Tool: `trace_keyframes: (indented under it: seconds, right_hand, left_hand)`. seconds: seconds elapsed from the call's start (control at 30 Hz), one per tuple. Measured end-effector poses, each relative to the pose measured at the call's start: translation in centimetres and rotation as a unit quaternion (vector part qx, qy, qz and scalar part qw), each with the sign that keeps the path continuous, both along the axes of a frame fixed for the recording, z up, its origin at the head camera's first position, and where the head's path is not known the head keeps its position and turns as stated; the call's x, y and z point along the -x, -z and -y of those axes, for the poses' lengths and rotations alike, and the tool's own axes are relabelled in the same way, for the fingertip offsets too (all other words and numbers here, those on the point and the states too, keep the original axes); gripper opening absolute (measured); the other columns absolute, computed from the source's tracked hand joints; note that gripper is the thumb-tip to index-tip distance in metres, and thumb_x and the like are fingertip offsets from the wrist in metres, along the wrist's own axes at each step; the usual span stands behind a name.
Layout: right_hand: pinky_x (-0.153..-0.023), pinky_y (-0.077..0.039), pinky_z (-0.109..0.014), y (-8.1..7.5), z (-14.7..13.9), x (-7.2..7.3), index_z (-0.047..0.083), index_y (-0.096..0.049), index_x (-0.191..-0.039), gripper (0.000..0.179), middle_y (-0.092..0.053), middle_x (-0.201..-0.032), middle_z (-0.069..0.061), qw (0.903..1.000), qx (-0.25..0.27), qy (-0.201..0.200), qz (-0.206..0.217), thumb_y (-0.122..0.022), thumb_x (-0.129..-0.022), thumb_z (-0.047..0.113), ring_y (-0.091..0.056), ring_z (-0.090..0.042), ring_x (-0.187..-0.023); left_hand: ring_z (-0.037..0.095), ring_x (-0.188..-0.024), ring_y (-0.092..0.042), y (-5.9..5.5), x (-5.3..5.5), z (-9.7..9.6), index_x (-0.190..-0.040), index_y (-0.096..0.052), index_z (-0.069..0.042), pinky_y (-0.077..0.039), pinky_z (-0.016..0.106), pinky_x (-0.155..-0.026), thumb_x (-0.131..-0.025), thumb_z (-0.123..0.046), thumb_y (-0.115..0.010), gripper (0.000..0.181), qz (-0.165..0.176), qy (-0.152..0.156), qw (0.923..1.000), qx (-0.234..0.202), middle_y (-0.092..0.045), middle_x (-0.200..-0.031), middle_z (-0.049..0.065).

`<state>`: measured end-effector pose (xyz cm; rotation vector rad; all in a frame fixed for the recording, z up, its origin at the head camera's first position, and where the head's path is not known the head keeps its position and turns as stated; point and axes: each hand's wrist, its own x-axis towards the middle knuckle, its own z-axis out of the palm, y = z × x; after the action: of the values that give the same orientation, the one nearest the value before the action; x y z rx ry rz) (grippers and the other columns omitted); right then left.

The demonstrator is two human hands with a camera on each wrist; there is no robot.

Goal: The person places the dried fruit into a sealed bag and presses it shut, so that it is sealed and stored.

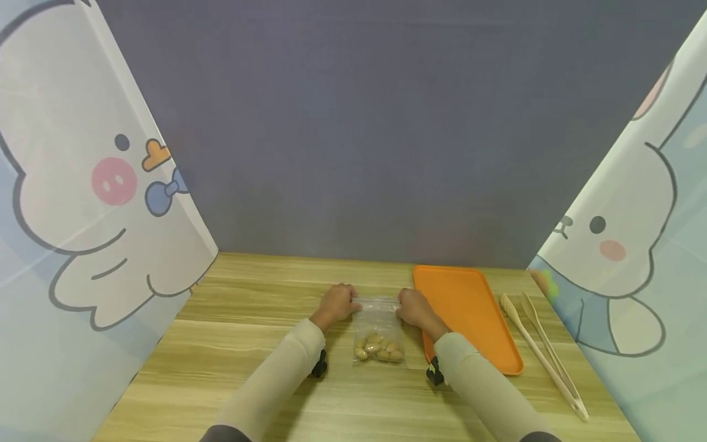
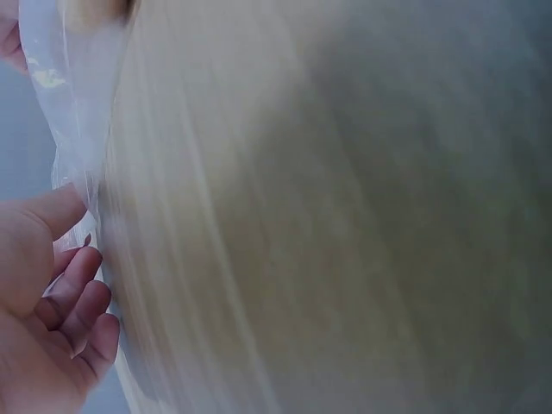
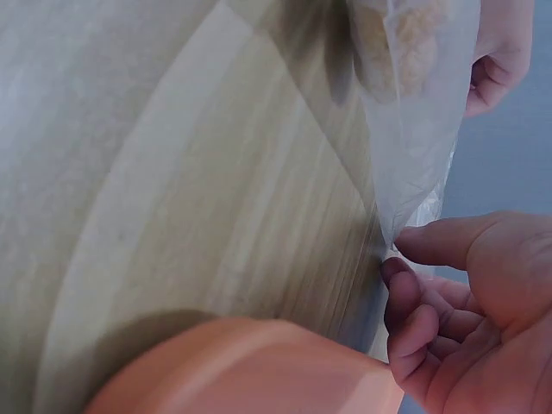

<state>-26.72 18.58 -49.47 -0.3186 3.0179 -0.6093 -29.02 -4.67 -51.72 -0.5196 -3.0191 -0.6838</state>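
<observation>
A clear zip bag [image 1: 378, 319] lies on the wooden table, its zip edge away from me. Several tan, rounded pieces [image 1: 378, 347], like nuts or small potatoes, sit in its lower end; their exact kind is unclear. My left hand [image 1: 338, 304] pinches the bag's top left corner between thumb and fingers. At the top right corner, my right hand [image 1: 414, 308] pinches the bag the same way. The left wrist view shows the left thumb [image 2: 65, 207] against the plastic, and in the right wrist view the right thumb [image 3: 440, 241] presses the film to the forefinger.
An orange tray [image 1: 469, 313] lies right of the bag, partly beneath my right forearm. Farther right rests a pair of long pale tongs [image 1: 547, 353]. A grey panel [image 1: 353, 135] stands behind the table, with cartoon-printed sheets [image 1: 110, 245] at the sides.
</observation>
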Motion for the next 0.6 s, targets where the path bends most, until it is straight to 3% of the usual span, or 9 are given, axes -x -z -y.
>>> trace_keyframes:
  seconds: [0.37,0.43,0.5,0.6]
  right_hand:
    - [-0.058,-0.020,-0.028,0.32,0.03,0.24,0.017,-0.026,-0.066,0.048,-0.019,-0.065,0.003,0.9999,-0.001,0.010,0.010,-0.068,-0.081,-0.001,-0.019,-0.014,-0.060]
    - [-0.057,-0.021,-0.028,0.35,-0.08,0.29,0.015,-0.031,-0.067,0.043,-0.021,-0.065,0.003,0.9999,0.004,0.008,0.014,-0.068,-0.082,-0.001,-0.021,-0.014,-0.059]
    - [-0.054,-0.027,-0.025,0.38,-0.26,0.29,0.009,-0.046,-0.072,0.027,-0.032,-0.061,0.003,0.9991,0.027,0.015,0.031,-0.069,-0.083,0.000,-0.030,-0.012,-0.053]
    - [-0.049,-0.036,-0.023,0.51,-0.59,0.35,0.000,-0.061,-0.094,0.011,-0.051,-0.055,0.000,0.9923,0.090,0.033,0.078,-0.068,-0.086,-0.001,-0.043,-0.011,-0.047]
  left_hand:
    - [0.024,-0.100,-0.066,0.31,0.14,-0.40,-0.112,-0.072,-0.011,-0.057,0.039,-0.078,-0.090,-0.036,-0.078,0.034,0.008,-0.010,0.9998,0.013,-0.070,-0.104,0.005]
    - [0.024,-0.101,-0.066,0.36,0.14,-0.39,-0.113,-0.071,-0.011,-0.057,0.039,-0.080,-0.090,-0.036,-0.077,0.034,0.013,-0.010,0.9998,0.011,-0.070,-0.106,0.005]
    - [0.023,-0.101,-0.066,0.41,0.15,-0.37,-0.113,-0.071,-0.012,-0.057,0.038,-0.080,-0.091,-0.036,-0.077,0.034,0.016,-0.008,0.9998,0.010,-0.070,-0.107,0.005]
    - [0.023,-0.100,-0.066,0.44,0.14,-0.36,-0.113,-0.071,-0.012,-0.057,0.038,-0.080,-0.091,-0.036,-0.077,0.034,0.015,-0.005,0.9998,0.008,-0.071,-0.107,0.005]
